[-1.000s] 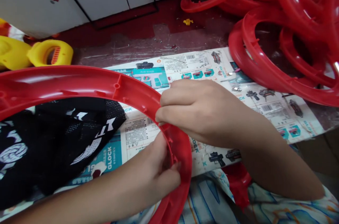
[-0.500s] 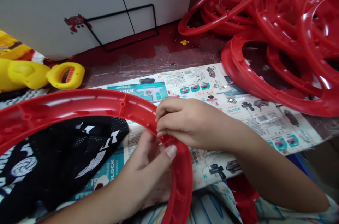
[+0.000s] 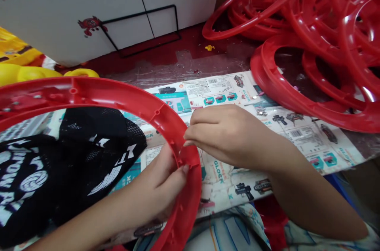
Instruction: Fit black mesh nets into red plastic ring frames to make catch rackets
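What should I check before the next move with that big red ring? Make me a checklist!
1. Left grip on the red ring: ok, it holds the inner edge.
2. Right grip at the ring: ok, its tips are at the ring's hollow side.
3. Something pinched in the right grip: cannot tell, too small and hidden.
4. Nothing showing through the ring's opening: not ok, black cloth shows there.
5. Other red rings apart from this one: ok, they're piled farther right.

left bare hand (image 3: 163,177) grips curved red plastic ring (image 3: 135,100) | right bare hand's (image 3: 227,134) bunched fingertips meet its ribbed channel
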`<action>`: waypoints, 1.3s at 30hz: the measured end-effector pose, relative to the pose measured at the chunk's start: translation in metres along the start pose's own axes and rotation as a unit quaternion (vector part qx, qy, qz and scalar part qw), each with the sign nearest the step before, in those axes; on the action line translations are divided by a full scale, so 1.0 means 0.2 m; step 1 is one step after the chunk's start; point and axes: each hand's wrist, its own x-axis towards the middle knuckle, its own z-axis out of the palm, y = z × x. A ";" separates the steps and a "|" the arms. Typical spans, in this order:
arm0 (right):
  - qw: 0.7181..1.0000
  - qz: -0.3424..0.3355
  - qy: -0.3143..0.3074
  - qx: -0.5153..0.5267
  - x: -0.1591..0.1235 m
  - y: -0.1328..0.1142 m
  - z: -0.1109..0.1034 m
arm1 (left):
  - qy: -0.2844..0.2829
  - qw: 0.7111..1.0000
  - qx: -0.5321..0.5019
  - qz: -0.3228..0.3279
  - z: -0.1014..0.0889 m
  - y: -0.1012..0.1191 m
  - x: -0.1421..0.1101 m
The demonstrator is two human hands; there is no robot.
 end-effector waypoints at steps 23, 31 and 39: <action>0.993 0.012 -0.052 0.103 0.02 0.00 -0.01 | -0.111 0.991 -0.070 -0.041 0.06 0.01 -0.06; 0.992 0.009 -0.077 0.104 0.03 0.03 0.03 | 0.030 0.969 -0.238 -0.062 0.14 -0.02 0.01; 0.990 -0.029 -0.042 0.131 0.02 0.06 0.05 | 0.031 0.984 -0.174 0.000 0.10 0.00 0.02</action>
